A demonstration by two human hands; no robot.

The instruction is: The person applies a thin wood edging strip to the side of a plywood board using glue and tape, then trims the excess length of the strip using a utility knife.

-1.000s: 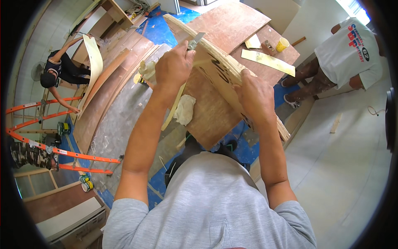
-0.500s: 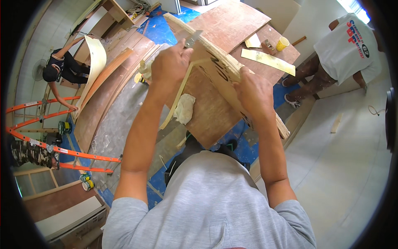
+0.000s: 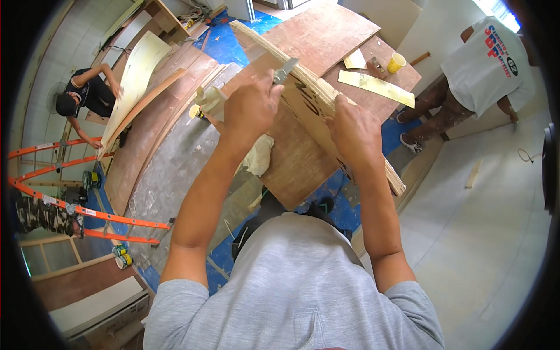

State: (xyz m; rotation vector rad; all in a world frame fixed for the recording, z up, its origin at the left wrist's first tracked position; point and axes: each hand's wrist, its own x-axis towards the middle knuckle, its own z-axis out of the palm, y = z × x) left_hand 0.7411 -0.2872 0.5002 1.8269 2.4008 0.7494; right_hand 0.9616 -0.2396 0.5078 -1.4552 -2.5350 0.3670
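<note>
My left hand (image 3: 249, 111) is closed around a putty knife (image 3: 286, 70). Its metal blade lies against the pale layered long edge (image 3: 312, 83) of a tilted wooden board (image 3: 312, 116), which has dark markings on its face. Farther along that edge, my right hand (image 3: 356, 131) grips the board with fingers bent over it. Beneath lies a brown plywood sheet (image 3: 300, 172). A crumpled white cloth (image 3: 258, 156) rests on its left side, partly covered by my left wrist. Left of that wrist stands a whitish bottle-like container (image 3: 209, 98), its shape unclear.
At far left, a co-worker (image 3: 87, 96) holds a curved pale panel (image 3: 137, 73) near an orange ladder (image 3: 122, 220). Another person in a white shirt (image 3: 489, 64) stands at the right wall. A yellow cup (image 3: 396, 62) and a pale strip (image 3: 378, 87) lie on plywood ahead.
My left hand has slid the putty knife along the board's edge, rightward and toward my right hand. My right hand stays nearly still. The left co-worker's curved panel has shifted and tilted.
</note>
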